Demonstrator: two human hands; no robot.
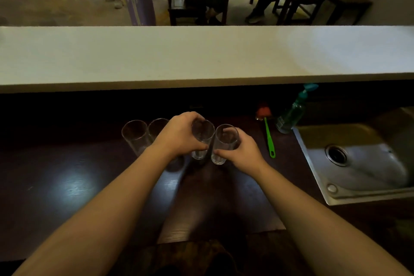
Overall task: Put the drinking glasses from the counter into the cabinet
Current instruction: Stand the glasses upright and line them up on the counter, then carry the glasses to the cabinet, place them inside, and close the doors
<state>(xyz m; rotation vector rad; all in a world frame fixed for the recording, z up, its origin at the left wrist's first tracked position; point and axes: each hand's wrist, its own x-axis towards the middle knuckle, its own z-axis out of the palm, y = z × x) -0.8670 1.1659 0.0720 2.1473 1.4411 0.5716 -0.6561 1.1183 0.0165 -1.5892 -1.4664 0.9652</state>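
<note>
Several clear, tall drinking glasses stand upright in a row on the dark counter (67, 186). My left hand (179, 134) is wrapped around one glass (202, 135) near the middle of the row. Beside it, my right hand (243, 152) grips the rightmost glass (225, 141). Two more glasses stand free to the left: one at the far left (135, 135) and one (156, 127) partly hidden behind my left hand. No cabinet is in view.
A white raised ledge (201, 56) runs across above the counter. At the right are a steel sink (358, 159), a green-handled brush (268, 139) and a teal-capped bottle (293, 112). Beyond the ledge are a purple suitcase, chairs, a table and seated people.
</note>
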